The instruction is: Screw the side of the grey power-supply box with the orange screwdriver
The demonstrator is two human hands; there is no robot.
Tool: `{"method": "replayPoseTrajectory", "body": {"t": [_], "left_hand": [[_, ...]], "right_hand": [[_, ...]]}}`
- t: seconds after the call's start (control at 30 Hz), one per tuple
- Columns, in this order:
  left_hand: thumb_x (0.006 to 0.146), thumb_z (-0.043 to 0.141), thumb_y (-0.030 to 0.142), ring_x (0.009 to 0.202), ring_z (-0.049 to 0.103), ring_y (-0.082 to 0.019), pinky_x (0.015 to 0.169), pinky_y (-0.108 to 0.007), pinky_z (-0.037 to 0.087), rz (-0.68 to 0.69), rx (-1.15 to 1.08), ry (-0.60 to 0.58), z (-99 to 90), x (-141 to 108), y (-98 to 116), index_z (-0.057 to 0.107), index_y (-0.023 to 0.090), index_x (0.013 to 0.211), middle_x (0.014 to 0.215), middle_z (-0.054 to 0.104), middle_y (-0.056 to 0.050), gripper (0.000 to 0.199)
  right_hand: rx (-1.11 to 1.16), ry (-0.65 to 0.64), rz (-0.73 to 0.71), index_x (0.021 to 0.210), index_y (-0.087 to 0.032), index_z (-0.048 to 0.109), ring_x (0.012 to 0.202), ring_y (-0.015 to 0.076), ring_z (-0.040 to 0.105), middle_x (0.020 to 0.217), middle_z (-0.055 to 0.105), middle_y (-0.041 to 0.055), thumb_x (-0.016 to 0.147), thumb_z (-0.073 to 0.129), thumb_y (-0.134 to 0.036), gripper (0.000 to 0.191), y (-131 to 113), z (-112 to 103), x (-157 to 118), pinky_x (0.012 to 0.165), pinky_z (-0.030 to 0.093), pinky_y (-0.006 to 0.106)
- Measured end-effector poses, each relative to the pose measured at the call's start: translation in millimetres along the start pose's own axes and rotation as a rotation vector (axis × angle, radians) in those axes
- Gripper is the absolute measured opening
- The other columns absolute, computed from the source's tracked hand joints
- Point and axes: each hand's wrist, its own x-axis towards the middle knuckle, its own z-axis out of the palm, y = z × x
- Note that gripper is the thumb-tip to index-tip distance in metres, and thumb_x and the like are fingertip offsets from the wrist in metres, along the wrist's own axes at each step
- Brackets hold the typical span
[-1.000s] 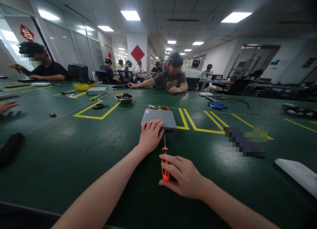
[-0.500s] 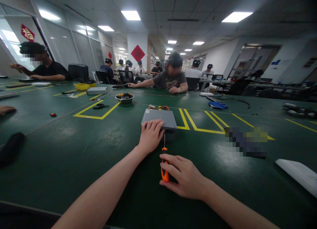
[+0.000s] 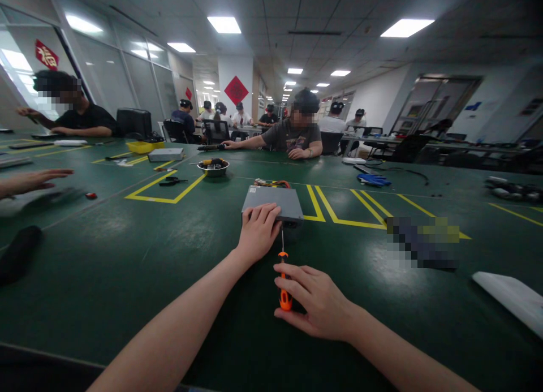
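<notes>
A grey metal power supply unit [image 3: 275, 201] lies on the green table in front of me, its bundle of coloured wires [image 3: 271, 184] at the far side. My left hand [image 3: 259, 229] grips its near left part, fingers over the top. Between the fingers and thumb of my right hand [image 3: 314, 298] is an orange and black screwdriver [image 3: 285, 296]. Its thin shaft [image 3: 283, 239] points away from me at the unit's near face, right beside my left hand. The tip's exact contact is too small to make out.
A metal bowl of tools [image 3: 213, 167] stands farther back left. Blue gloves [image 3: 373, 180] lie at the right, and a white object [image 3: 507, 298] near the right edge. A co-worker's hand [image 3: 38, 182] reaches in from the left. Another person [image 3: 292, 134] sits across the table.
The screwdriver's handle has turned about its axis in my right hand. My left hand stays on the unit. The co-worker's hand at the left has reached farther over the table.
</notes>
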Motion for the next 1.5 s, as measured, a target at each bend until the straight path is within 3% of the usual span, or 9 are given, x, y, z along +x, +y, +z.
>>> {"method": "replayPoseTrajectory", "body": {"t": [0.17,0.33,0.57,0.67,0.87,1.2,1.5], "left_hand": [[0.088,0.044,0.028,0.113,0.046,-0.021,0.095,-0.04,0.027,0.002,-0.006,0.002,-0.9,0,0,0.049,0.022,0.117,0.123,0.055,-0.005,0.03],[0.088,0.045,0.028,0.113,0.046,-0.021,0.095,-0.04,0.028,0.001,-0.012,0.004,0.2,0,0,0.049,0.022,0.117,0.123,0.055,-0.005,0.03],[0.088,0.044,0.029,0.113,0.046,-0.021,0.095,-0.04,0.028,0.0,-0.022,0.006,0.5,0,0,0.05,0.022,0.117,0.123,0.055,-0.006,0.03],[0.088,0.044,0.029,0.113,0.046,-0.021,0.096,-0.04,0.027,-0.006,-0.024,0.006,0.7,0,0,0.05,0.022,0.117,0.123,0.055,-0.006,0.03],[0.089,0.044,0.029,0.114,0.045,-0.021,0.095,-0.04,0.027,-0.005,-0.024,-0.002,0.6,0,0,0.05,0.023,0.117,0.123,0.055,-0.005,0.03],[0.089,0.043,0.029,0.115,0.045,-0.022,0.096,-0.04,0.027,-0.005,-0.038,-0.014,-0.8,0,0,0.05,0.022,0.118,0.124,0.054,-0.006,0.031],[0.089,0.043,0.03,0.115,0.045,-0.021,0.095,-0.039,0.027,-0.005,-0.028,-0.012,-2.8,-1,0,0.049,0.022,0.118,0.124,0.054,-0.006,0.03]], "right_hand": [[0.021,0.038,0.033,0.1,-0.014,0.049,0.095,0.0225,0.061,0.11,0.06,0.0165,0.086,0.049,-0.047,0.036,3,5,-4,0.077,0.05,0.035],[-0.013,-0.061,0.045,0.114,-0.015,0.048,0.097,0.0221,0.059,0.117,0.055,0.0155,0.087,0.049,-0.04,0.037,0,-2,-2,0.078,0.049,0.035],[0.003,-0.223,0.077,0.113,-0.02,0.053,0.1,0.0241,0.057,0.124,0.048,0.0157,0.084,0.054,-0.039,0.035,-4,-9,-1,0.079,0.048,0.037],[-0.007,-0.179,0.042,0.114,-0.018,0.051,0.098,0.0235,0.058,0.123,0.05,0.0162,0.084,0.054,-0.035,0.034,-3,-6,-3,0.077,0.049,0.036],[-0.014,0.099,-0.012,0.1,-0.013,0.049,0.09,0.0199,0.062,0.108,0.06,0.0166,0.085,0.053,-0.039,0.03,4,1,-5,0.071,0.051,0.031],[-0.004,-0.154,0.056,0.117,-0.017,0.048,0.102,0.0234,0.057,0.122,0.051,0.0152,0.083,0.054,-0.036,0.039,-2,-10,-2,0.079,0.049,0.036],[0.004,-0.055,0.04,0.108,-0.014,0.051,0.092,0.0211,0.06,0.117,0.056,0.0151,0.084,0.053,-0.04,0.035,2,-6,-5,0.075,0.049,0.035]]}}
